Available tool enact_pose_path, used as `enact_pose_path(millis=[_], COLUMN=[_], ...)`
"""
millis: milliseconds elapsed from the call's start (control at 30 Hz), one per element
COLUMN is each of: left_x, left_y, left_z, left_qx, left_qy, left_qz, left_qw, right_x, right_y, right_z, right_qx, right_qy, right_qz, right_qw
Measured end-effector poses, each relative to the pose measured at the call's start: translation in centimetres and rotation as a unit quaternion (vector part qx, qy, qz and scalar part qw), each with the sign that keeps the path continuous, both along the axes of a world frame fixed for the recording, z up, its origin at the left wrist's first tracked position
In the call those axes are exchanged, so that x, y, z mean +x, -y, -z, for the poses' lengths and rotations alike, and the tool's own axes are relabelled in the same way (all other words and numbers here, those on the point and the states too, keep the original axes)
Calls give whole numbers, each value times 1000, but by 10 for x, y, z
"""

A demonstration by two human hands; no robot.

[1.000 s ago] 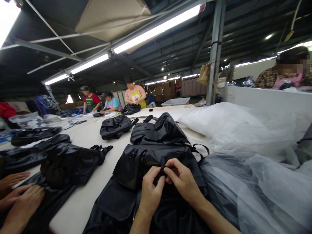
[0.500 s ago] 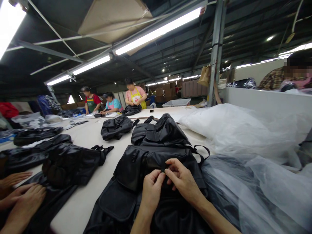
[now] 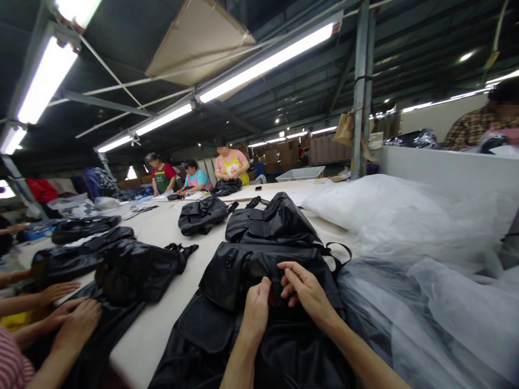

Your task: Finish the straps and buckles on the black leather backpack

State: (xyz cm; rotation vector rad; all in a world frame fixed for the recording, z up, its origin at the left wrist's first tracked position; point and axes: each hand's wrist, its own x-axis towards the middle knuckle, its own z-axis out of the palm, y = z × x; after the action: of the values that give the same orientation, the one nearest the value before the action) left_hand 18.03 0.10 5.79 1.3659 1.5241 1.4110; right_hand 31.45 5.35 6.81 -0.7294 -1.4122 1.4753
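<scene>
A black bag [image 3: 227,302] with several flap pockets lies on the pale table [image 3: 162,324] right in front of me. My left hand [image 3: 256,310] and my right hand [image 3: 306,292] meet at its middle, fingertips pinching a small black part of the bag between them. What that part is stays hidden by my fingers. A second black bag [image 3: 275,221] lies just beyond the first, its strap looping out to the right.
Clear plastic bags [image 3: 405,227] pile up on the right. More black bags [image 3: 133,267] lie to the left, where a co-worker's hands [image 3: 73,319] rest on one. Another black bag [image 3: 203,213] sits farther back. Three people work at the table's far end [image 3: 194,178].
The view has swung a little left and down. My hands stay together on the bag's middle, the left thumb now pressed closer against the right fingers.
</scene>
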Motion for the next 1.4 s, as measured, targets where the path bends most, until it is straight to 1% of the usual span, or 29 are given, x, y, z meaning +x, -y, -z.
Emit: enact_pose_path(millis=[100, 233, 300, 433, 467, 533, 633, 667, 733, 800, 833, 900, 967, 1033, 1100, 1133, 1200, 1267, 1300, 1333, 1400], left_x=[0, 3, 4, 6, 6, 7, 6, 6, 4, 5, 5, 7, 5, -5, -27, -41, -74, -106, -119, -129, -141], left_y=[2, 5, 8, 18, 21, 26, 30, 30, 29, 28, 28, 29, 34, 41, 48, 52, 59, 67, 72, 78, 93], left_z=[0, -2, -6, -18, -22, -29, -38, -40, -42, -42, -40, -38, -36, -36, -37, -38, -39, -37, -35, -32, -24], left_qx=[-17, -2, 7, 24, 33, 57, 89, 94, 96, 93, 89, 80, 69, 65, 65, 64, 51, 27, 16, 4, -23], left_qy=[4, -16, -28, -56, -78, -163, -329, -369, -409, -414, -406, -383, -364, -353, -336, -321, -288, -267, -266, -267, -280], left_qz=[28, 40, 43, 71, 76, 72, 55, 58, 79, 94, 96, 86, 78, 77, 55, 25, -64, -147, -167, -174, -144], left_qw=[999, 999, 999, 996, 994, 982, 938, 923, 904, 901, 905, 916, 925, 930, 938, 944, 954, 952, 949, 948, 949], right_x=[1, 1, 0, 1, 2, 6, 11, 13, 14, 14, 14, 14, 14, 14, 15, 15, 14, 14, 13, 13, 11], right_y=[1, 1, 1, 2, 2, 3, 4, 4, 2, -1, -3, -5, -6, -7, -6, -5, -1, 5, 9, 14, 22], right_z=[-3, -4, -3, -5, -7, -12, -22, -24, -26, -26, -25, -22, -19, -17, -15, -15, -16, -18, -20, -22, -26], right_qx=[-10, 1, 18, 73, 85, 113, 160, 157, 112, 64, 60, 82, 106, 126, 151, 164, 187, 216, 232, 249, 275], right_qy=[-2, 0, 6, 46, 63, 104, 143, 139, 114, 92, 88, 83, 75, 71, 83, 92, 109, 124, 131, 138, 151], right_qz=[1, 15, 26, 55, 59, 61, 65, 62, 42, 8, -6, -20, -4, 37, 76, 87, 98, 110, 115, 112, 72], right_qw=[1000, 1000, 999, 995, 993, 986, 975, 976, 986, 994, 994, 993, 992, 989, 982, 978, 971, 962, 957, 952, 947])
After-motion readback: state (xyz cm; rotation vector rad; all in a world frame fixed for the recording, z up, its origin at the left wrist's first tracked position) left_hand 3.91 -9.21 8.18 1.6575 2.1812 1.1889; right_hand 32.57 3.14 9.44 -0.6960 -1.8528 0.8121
